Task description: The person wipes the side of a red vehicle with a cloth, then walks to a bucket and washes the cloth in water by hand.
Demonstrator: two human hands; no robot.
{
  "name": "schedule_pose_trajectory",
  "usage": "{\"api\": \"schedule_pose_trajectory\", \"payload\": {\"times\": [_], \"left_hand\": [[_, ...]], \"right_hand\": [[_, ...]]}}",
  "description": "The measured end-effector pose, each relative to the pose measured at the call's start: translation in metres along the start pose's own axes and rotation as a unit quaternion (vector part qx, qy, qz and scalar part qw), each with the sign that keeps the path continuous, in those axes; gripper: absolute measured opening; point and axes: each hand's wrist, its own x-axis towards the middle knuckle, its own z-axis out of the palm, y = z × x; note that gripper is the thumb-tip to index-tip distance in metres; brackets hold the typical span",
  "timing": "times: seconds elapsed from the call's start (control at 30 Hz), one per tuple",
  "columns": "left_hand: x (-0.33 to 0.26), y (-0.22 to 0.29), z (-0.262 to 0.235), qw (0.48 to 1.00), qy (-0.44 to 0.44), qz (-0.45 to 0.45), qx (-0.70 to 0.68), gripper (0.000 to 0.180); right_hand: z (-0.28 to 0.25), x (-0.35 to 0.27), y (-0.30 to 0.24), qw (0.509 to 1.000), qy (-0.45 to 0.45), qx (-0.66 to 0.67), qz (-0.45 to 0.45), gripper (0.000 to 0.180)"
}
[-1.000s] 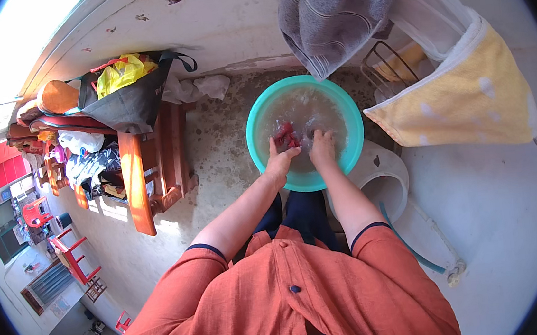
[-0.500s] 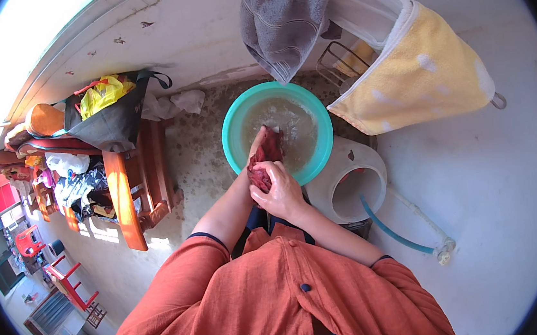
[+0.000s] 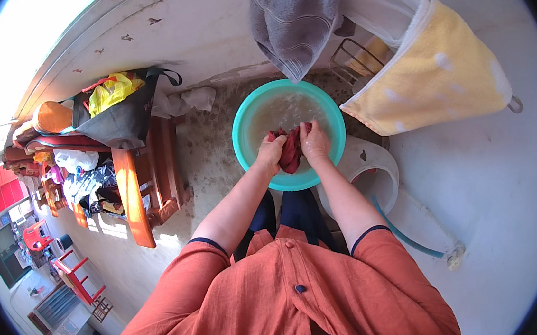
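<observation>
A teal plastic basin [image 3: 242, 123] with soapy water stands on the floor in front of me. Over its near rim I hold a wet dark red cloth [image 3: 291, 149] bunched between both hands. My left hand [image 3: 271, 150] grips its left side and my right hand [image 3: 314, 142] grips its right side, fingers closed around the fabric. Most of the cloth is hidden inside my fists.
A grey towel [image 3: 296, 16] and a yellow towel [image 3: 435, 74] hang above the basin. A white squat toilet [image 3: 373, 177] with a teal hose [image 3: 407, 235] lies to the right. A wooden bench [image 3: 146, 173] carrying a black bag [image 3: 118, 117] stands to the left.
Both hands went from rubbing inside the basin to lifting the red cloth over the near rim. They now grip it side by side, and my head has shifted.
</observation>
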Motion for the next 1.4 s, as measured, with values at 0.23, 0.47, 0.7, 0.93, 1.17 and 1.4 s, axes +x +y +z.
{"api": "schedule_pose_trajectory", "payload": {"times": [0.23,0.47,0.7,0.93,1.17,1.4], "left_hand": [[-0.012,0.01,-0.014,0.994,0.033,0.062,0.081,0.099],[-0.026,-0.01,-0.025,0.987,0.06,0.003,0.147,0.099],[-0.008,-0.006,-0.022,0.983,-0.03,-0.169,-0.064,0.082],[0.005,0.008,-0.023,0.959,-0.234,-0.123,-0.106,0.049],[0.018,-0.037,-0.028,0.973,-0.117,-0.058,-0.192,0.033],[-0.001,0.001,-0.008,0.999,-0.028,-0.039,-0.007,0.029]], "right_hand": [[0.021,-0.031,0.005,0.996,-0.024,-0.076,-0.038,0.068],[0.057,-0.014,0.026,0.969,-0.178,-0.158,-0.073,0.06],[-0.053,-0.063,-0.046,0.97,-0.183,0.106,-0.12,0.05],[-0.091,-0.14,-0.085,0.943,-0.113,0.196,-0.245,0.036],[-0.029,-0.075,-0.068,0.99,-0.008,0.067,-0.124,0.024],[0.0,0.0,-0.012,0.998,-0.033,-0.042,-0.033,0.037]]}}
